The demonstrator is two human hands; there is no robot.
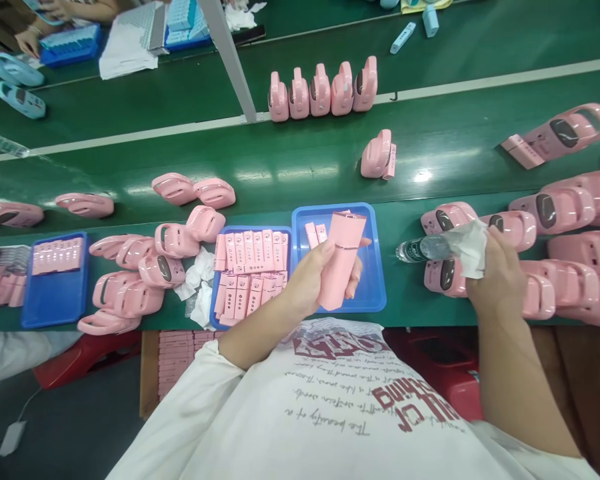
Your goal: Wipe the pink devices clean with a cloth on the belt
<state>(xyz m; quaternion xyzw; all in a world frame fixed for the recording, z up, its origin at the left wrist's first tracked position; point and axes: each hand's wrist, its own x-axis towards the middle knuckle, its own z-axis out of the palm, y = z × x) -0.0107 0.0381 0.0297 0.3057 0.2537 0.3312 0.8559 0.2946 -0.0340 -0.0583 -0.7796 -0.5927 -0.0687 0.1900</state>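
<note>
My left hand (307,277) is closed around a smooth pink plastic casing (342,267), held tilted above a blue tray (377,283). Two small pink pieces (315,233) lie in that tray, partly behind the casing. To the right, my right hand (503,277) is closed on a crumpled white tissue (473,247). The tissue meets the end of a clear plastic bottle (427,248); whether the fingers also touch the bottle is hidden. Pink handled housings (447,277) with dark windows stand close around the bottle.
A second blue tray (215,310) holds rows of pink button strips. Pink housings (163,270) and crumpled tissues (201,307) cluster left of it. More housings (320,90) line the green conveyor (280,160). Another person's hand (29,41) shows at upper left.
</note>
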